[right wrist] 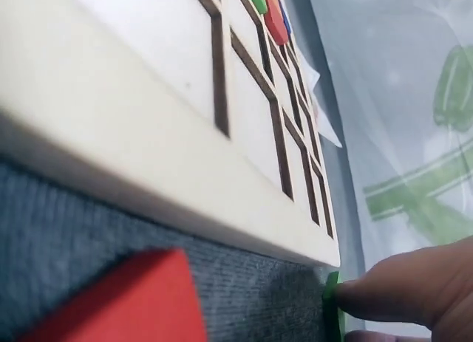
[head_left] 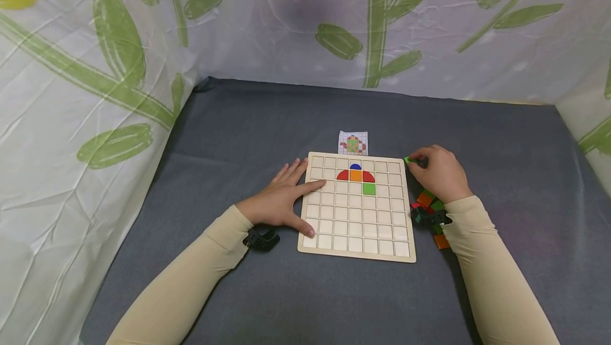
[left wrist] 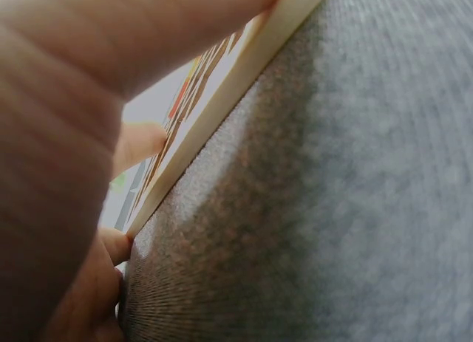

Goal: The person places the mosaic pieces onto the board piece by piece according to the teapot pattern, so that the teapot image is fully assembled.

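Observation:
A wooden grid board point(head_left: 334, 228) lies on the dark cloth. Near its top sit a blue half-round tile point(head_left: 355, 167), an orange square tile point(head_left: 355, 176), two red quarter-round tiles point(head_left: 342, 176) and a green square tile point(head_left: 369, 189). My left hand point(head_left: 279, 196) rests with spread fingers on the board's left edge, thumb and forefinger over the cells. Just off the board's top right corner, my right hand point(head_left: 441, 173) pinches a green tile point(right wrist: 332, 305) between thumb and finger. The fingers partly hide that tile.
Several loose green, orange and red tiles point(head_left: 425, 199) lie right of the board, partly beneath my right wrist. A small pattern card point(head_left: 353, 143) lies against the board's far edge. Painted white curtains point(head_left: 286, 32) stand behind and at the sides of the cloth point(head_left: 267, 117).

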Demonstrator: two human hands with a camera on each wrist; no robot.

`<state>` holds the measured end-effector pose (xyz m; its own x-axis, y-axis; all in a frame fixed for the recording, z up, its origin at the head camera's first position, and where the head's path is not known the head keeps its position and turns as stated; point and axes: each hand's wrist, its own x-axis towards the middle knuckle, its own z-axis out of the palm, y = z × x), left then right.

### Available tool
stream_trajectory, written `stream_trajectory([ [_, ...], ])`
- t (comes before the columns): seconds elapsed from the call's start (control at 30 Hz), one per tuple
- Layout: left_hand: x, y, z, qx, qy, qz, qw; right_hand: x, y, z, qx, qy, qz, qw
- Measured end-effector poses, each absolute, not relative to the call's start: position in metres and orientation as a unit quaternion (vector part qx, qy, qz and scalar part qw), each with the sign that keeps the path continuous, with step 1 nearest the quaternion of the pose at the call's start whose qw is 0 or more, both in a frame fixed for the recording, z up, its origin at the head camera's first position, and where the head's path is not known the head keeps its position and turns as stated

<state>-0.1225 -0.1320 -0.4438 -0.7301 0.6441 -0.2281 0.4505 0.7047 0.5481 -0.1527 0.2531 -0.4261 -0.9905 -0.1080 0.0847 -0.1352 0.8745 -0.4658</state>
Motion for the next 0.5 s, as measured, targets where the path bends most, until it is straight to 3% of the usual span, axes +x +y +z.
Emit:
stream_trajectory([
  [0.5, -0.1211, -0.133, -0.4421, 0.31, 0.899, 0.235, 0.203, -0.1502, 0.2481, -0.42, 0.026, -0.967, 0.251, 0.024],
])
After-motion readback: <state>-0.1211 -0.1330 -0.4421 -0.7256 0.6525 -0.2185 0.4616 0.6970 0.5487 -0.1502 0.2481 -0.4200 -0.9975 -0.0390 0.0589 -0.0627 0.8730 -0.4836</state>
